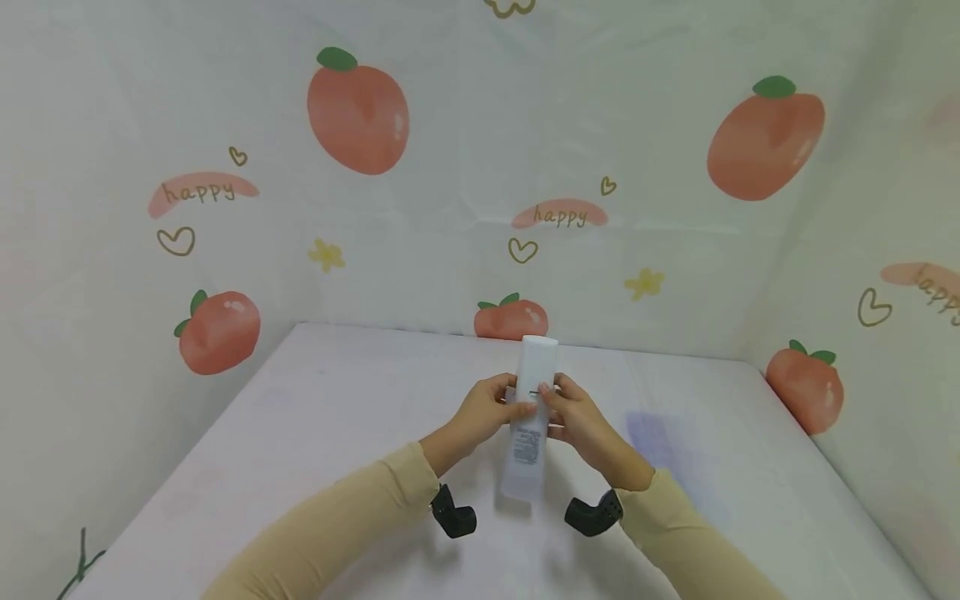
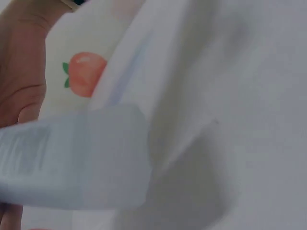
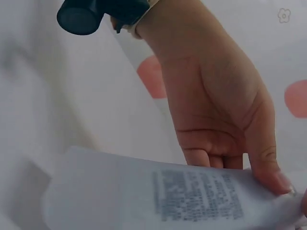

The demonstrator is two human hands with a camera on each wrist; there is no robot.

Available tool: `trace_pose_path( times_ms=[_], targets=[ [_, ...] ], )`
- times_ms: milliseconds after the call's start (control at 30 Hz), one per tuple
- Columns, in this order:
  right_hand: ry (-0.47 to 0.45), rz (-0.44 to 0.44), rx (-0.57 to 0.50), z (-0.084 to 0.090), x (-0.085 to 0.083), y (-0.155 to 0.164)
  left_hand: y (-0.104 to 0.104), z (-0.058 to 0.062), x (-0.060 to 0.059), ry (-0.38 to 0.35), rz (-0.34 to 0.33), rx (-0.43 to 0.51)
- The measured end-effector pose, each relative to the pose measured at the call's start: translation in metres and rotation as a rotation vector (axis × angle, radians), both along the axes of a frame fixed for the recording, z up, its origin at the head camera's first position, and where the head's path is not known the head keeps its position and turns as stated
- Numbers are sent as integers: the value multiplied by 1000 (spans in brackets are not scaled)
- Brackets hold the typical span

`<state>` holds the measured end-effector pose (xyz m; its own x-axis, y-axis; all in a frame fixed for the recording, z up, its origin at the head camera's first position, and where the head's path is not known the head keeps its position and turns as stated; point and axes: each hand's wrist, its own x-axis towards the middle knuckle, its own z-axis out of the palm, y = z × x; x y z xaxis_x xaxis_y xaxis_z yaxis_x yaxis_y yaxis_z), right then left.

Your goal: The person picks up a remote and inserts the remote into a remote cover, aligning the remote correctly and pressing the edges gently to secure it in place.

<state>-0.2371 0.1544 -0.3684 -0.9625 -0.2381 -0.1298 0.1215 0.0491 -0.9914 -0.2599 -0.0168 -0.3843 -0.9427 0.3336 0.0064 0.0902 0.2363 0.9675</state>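
A long white squeeze tube [image 1: 530, 446] is held up between both hands over the table, its broad cap-like end pointing down. Small grey print [image 3: 199, 194] covers part of the side facing me. From the left, my left hand [image 1: 487, 408] grips the tube around its middle, thumb across the front and fingers behind. My right hand [image 1: 585, 417] pinches it from the other side, its thumb slightly higher, near a short dark mark. In the left wrist view the broad end of the tube [image 2: 112, 158] hangs over the white surface, and much of the left hand is hidden.
A white cloth covers the table [image 1: 360, 375], with a faint purple patch [image 1: 652, 442] to the right. Behind and at the sides hangs a white curtain [image 1: 450, 125] printed with red fruit and the word happy. Black wrist cameras [image 1: 453, 512] sit below the sleeves.
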Motion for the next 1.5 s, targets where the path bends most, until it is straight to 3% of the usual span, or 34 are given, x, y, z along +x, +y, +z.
trace_pose_path(
  times_ms=[100, 233, 367, 667, 867, 1100, 1267, 1367, 1500],
  targets=[
    [-38, -31, -97, -1, 1, 1, 0, 3, 0, -52, 77, 123],
    [-89, -38, -160, -8, 2, 2, -1, 6, -4, -102, 124, 218],
    [-108, -57, -203, -13, 5, -2, 0, 8, -6, -120, 122, 220],
    [-149, -326, -381, -18, 9, -18, 3, 7, -5, -140, 111, 171],
    [-176, -416, -409, -15, 10, -21, 4, 8, -2, -167, 71, 150],
    [-228, -379, -429, 1, -5, -18, 4, 14, -3, -168, 37, 110],
    [-248, -330, -412, 3, -14, -16, 1, 15, 0, -201, 22, 80],
    [-216, -310, -352, 0, -17, -18, -1, 15, -1, -215, 48, 84],
    [-102, -292, -232, -5, -17, -20, -3, 17, -3, -176, 85, 128]
  ],
)
